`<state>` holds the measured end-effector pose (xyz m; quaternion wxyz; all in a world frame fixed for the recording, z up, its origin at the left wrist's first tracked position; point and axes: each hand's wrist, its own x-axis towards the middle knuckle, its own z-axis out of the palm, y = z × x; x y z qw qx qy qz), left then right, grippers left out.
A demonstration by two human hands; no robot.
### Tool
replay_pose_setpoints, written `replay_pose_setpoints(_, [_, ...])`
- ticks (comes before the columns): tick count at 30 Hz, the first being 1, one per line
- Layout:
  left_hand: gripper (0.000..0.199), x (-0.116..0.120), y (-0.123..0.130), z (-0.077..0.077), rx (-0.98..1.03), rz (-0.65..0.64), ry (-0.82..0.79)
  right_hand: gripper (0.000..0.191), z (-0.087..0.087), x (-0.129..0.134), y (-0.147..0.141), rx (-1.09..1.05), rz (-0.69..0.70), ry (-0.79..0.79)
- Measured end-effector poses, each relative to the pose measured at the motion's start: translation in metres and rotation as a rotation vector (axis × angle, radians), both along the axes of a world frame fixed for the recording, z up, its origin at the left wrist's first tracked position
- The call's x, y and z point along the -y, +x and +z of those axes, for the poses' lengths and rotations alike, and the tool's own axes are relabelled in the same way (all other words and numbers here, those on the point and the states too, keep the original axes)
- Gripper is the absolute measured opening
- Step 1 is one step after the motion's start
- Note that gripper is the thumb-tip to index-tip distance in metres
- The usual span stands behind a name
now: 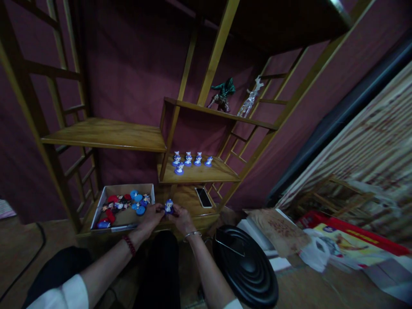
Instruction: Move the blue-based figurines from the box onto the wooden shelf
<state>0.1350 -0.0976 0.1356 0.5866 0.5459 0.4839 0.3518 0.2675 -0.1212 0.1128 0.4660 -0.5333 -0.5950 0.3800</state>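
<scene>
Between my two hands, just above the front of the bottom shelf, is a small blue-and-white figurine [169, 206]. The fingers of my left hand [152, 216] pinch it from the left, and my right hand [182, 219] grips it from the right. To the left of my hands stands an open cardboard box [128, 188] with several red, blue and dark figurines lying in it. Several similar blue-and-white figurines [179, 168] stand in rows on the small shelf [209, 174] above my right hand.
A phone [203, 198] lies on the bottom shelf to the right. Higher up stand a dark green figure [222, 95] and a silvery figure [250, 99]. On the floor at right are a black round-topped object [246, 266], cardboard [277, 227], a plastic bag [315, 253] and a red-yellow box [350, 244].
</scene>
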Motion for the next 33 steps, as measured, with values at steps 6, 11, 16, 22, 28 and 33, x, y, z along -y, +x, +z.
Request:
replay_pose_setpoints(6, [0.018,0.003,0.019,0.019,0.01,-0.071,0.005,0.024,0.018,0.006,0.022,0.058,-0.049,0.045])
replay_pose_setpoints(11, [0.021,0.003,0.033,0.033,0.021,-0.106,0.035,0.026,0.036,0.009,0.04,0.076,-0.074,0.077])
replay_pose_setpoints(16, [0.02,0.002,0.044,0.044,0.034,-0.128,0.101,0.031,0.053,0.01,0.056,0.116,-0.101,0.074])
replay_pose_setpoints(22, [0.021,-0.003,0.057,0.056,0.055,-0.137,0.195,0.035,0.076,0.009,0.07,0.186,-0.139,0.079])
replay_pose_setpoints(28, [0.031,-0.014,0.071,0.062,0.046,-0.102,0.313,0.033,0.096,0.0,0.08,0.192,-0.204,0.126])
replay_pose_setpoints(33, [0.035,-0.019,0.08,0.068,-0.087,-0.079,0.599,0.037,0.1,-0.021,0.095,0.198,-0.304,0.111])
